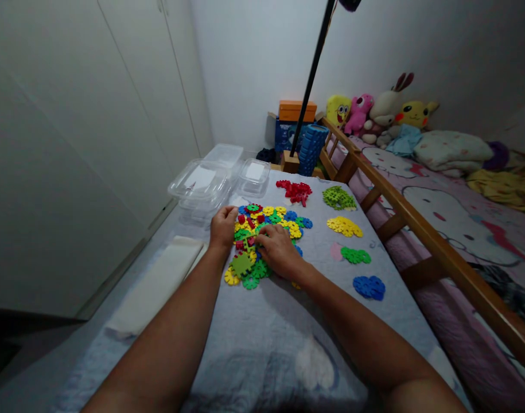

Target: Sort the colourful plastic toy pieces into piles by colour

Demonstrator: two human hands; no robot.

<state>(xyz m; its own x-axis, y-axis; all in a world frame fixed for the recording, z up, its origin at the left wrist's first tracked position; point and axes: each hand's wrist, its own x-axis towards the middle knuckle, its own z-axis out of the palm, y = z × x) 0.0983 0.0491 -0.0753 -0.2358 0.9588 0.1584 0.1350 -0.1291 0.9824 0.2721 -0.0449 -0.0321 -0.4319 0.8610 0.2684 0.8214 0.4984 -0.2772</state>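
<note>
free: bare quilt (262, 344) near side | blocked: clear containers (210, 186) far left, wooden rail (417, 223) right

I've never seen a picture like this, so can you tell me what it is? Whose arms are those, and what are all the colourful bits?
The camera sits on a person's head, looking down, so you see their own arms. The left hand and right hand rest on a mixed pile of flat plastic toy pieces on a grey cloth. I can't tell if a piece is held. Sorted heaps lie nearby: red, green, yellow and blue. Clear boxes stand behind, and a bed with soft toys is on the right.
</note>
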